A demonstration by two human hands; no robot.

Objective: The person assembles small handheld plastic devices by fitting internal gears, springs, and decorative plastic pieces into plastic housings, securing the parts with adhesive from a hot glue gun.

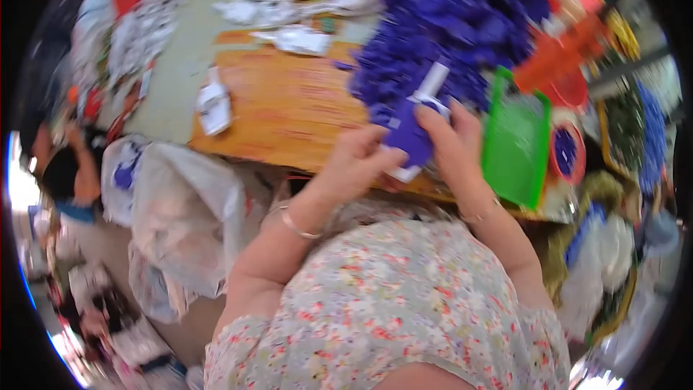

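Between my hands, over the table's near edge, is a flat purple piece (409,133) with a white strip sticking up from its top and white showing at its lower end. My left hand (359,155) pinches its lower left side. My right hand (452,133) grips its upper right, the thumb lying across the front. Just beyond my fingers rises a large heap of purple pieces (462,18). To the left, a single white piece (214,106) lies on the orange-brown board (289,97). Some blur hides the finer shape of what I hold.
A green tray (514,152) sits right of my right hand, beside a small red-rimmed bowl (567,152) of purple bits. White pieces (303,0) are piled at the back. A clear plastic bag (184,209) hangs left of me. Other people sit at the far left.
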